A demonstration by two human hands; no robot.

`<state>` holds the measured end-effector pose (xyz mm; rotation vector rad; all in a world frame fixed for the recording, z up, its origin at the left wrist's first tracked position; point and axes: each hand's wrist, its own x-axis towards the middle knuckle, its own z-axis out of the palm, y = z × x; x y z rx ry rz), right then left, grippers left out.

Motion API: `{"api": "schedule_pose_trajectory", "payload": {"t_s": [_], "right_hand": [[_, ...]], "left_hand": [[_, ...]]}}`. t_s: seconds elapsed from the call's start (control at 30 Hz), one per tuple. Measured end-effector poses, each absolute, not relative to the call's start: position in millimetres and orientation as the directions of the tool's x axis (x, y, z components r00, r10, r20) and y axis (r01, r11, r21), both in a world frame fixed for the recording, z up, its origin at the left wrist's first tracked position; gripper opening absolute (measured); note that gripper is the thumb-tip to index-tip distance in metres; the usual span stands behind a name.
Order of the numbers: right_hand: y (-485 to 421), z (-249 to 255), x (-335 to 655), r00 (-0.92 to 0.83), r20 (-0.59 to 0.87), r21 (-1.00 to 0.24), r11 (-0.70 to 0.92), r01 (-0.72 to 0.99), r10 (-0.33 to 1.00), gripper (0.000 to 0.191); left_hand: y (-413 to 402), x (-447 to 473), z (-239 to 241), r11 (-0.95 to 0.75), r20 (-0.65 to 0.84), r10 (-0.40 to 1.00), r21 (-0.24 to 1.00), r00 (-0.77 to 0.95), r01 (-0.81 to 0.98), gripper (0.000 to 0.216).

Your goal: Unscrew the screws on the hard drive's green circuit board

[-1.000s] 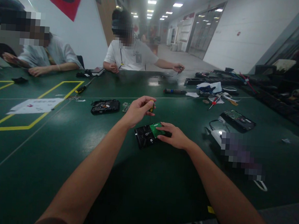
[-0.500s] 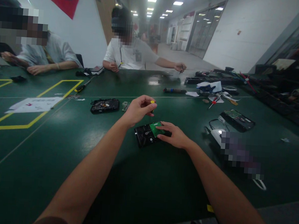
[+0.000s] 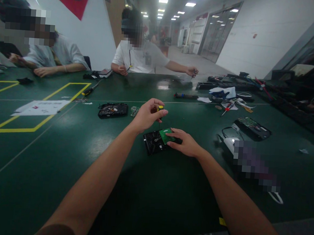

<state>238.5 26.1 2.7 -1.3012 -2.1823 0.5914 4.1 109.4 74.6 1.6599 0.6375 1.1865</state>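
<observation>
A black hard drive point(image 3: 152, 143) with a green circuit board point(image 3: 165, 135) lies on the dark green table in front of me. My left hand point(image 3: 149, 114) is closed around the yellow and black handle of a small screwdriver point(image 3: 161, 108). Its thin shaft points down at the far edge of the drive; where the tip sits is too small to make out. My right hand point(image 3: 183, 141) grips the drive's right end, thumb and fingers apart across the board, covering part of it.
Another hard drive point(image 3: 112, 110) and small loose screws point(image 3: 134, 111) lie left. Rightward are a drive point(image 3: 252, 127), a white-ended pouch point(image 3: 253, 163) and a red screwdriver point(image 3: 228, 107). A yellow-handled screwdriver point(image 3: 88, 90) and paper point(image 3: 39, 108) lie far left. Two people sit opposite.
The whole view has shifted slightly, so things appear a little further right. My left hand still holds the screwdriver upright over the drive, and my right hand stays on the board.
</observation>
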Motion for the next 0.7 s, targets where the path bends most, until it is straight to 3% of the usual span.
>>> {"api": "schedule_pose_trajectory", "payload": {"t_s": [0.43,0.7], "right_hand": [[26.1,4.5,237.8,-0.402,0.195,-0.629,0.429,0.648,0.895,0.052],[23.9,2.5,235.9,-0.400,0.188,-0.601,0.427,0.675,0.897,0.083]], "left_hand": [[103.8,4.3,82.5,-0.398,0.389,0.832,0.915,0.396,-0.064,0.035],[104.2,3.4,81.2,-0.383,0.380,0.836,0.921,0.395,-0.075,0.038]]}}
